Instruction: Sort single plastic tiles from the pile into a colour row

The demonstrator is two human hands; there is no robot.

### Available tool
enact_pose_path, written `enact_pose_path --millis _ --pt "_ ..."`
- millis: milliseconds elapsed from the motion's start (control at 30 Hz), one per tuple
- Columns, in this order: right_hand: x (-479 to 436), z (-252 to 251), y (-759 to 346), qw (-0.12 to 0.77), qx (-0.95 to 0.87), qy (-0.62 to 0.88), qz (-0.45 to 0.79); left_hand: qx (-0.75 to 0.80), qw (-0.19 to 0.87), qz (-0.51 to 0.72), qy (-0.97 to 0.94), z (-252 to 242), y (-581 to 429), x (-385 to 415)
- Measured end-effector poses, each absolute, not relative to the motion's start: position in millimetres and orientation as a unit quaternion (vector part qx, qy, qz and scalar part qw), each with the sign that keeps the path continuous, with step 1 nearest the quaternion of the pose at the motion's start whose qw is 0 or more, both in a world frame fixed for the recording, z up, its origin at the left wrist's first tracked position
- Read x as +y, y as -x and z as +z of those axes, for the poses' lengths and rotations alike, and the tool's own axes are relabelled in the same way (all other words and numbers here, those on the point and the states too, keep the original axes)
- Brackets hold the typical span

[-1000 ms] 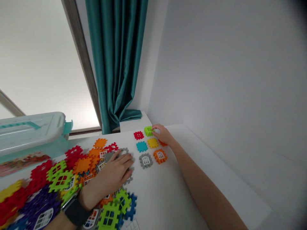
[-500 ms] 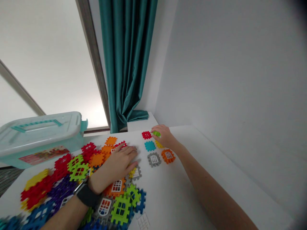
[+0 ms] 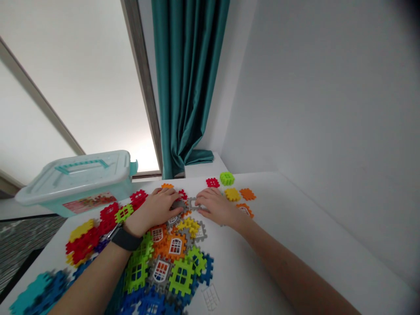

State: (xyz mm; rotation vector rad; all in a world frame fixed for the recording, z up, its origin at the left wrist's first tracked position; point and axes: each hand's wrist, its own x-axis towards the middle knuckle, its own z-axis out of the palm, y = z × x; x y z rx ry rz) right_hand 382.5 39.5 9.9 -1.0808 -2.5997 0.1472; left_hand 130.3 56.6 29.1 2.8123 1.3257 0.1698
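My right hand [image 3: 218, 208] is closed on the edge of a grey interlocking tile [image 3: 193, 204] with a pale centre. Facing it, my left hand [image 3: 155, 210], with a dark watch on the wrist, has its thumb and fingers around another grey tile [image 3: 179, 204], partly covered by the fingers. The two grey tiles lie close together; whether they touch I cannot tell. Beneath and in front of the hands spreads a heap of coloured tiles, with orange window tiles [image 3: 175, 246], yellow tiles [image 3: 189, 225] and green tiles [image 3: 181, 276].
Behind my right hand lie separate tiles: red [image 3: 212, 182], bright green [image 3: 226, 178], yellow [image 3: 232, 194], orange [image 3: 248, 194] and an orange window tile [image 3: 245, 210]. A lidded teal box [image 3: 95, 192] stands at the back left. A loose white window insert [image 3: 210, 297] lies near the front.
My right hand has come left from the green tile to the grey one. The left hand now grips a grey tile. An orange tile now shows beside the yellow one. The view has shifted.
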Motion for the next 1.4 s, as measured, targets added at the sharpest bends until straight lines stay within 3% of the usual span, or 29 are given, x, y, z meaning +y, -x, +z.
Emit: enact_pose_path --millis 1133,1233,1400 --pt "37 1 -383 0.136 -0.911 0.387 0.047 0.421 -0.006 0.070 -0.904 38 -139 53" --pt "37 4 -382 0.172 -0.901 0.395 0.054 0.407 -0.006 0.116 -0.906 42 -136 56" --pt "36 11 -382 0.303 -0.872 0.381 0.048 0.361 -0.026 0.240 -0.901 48 -136 56"
